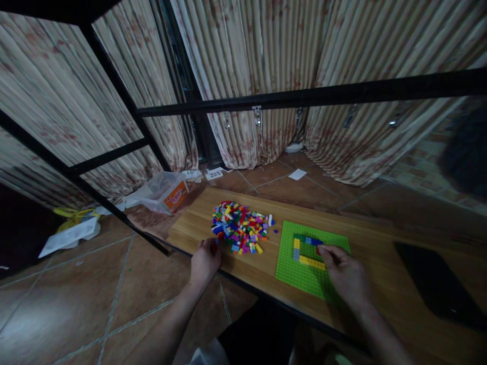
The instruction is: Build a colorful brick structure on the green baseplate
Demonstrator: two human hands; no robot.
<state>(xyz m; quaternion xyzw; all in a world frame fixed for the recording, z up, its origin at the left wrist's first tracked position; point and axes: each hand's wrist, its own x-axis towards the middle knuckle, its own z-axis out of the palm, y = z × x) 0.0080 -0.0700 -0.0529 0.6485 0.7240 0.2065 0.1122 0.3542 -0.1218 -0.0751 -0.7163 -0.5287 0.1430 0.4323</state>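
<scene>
My right hand (pixel 346 276) is over the green baseplate (pixel 289 274), thumb and finger pinching a small red toy brick (pixel 318 250) at the right end of the upper brick row. On the plate, a green and blue row (pixel 309 241), a short yellow and grey-blue side (pixel 296 249) and a yellow row (pixel 312 262) form part of a frame. My left hand (pixel 205 261) is at the near edge of a pile of mixed toy bricks (pixel 241 225). Its fingers are closed around what looks like a dark red brick (pixel 214 247), mostly hidden and blurred.
The wooden table (pixel 258 268) carries a dark flat slab (pixel 437 284) at the right. A clear plastic box (pixel 160 192) with an orange label stands beyond the table's left end. Black metal bars (pixel 304 96) cross in front of the curtains. Papers (pixel 297 174) lie on the tiled floor.
</scene>
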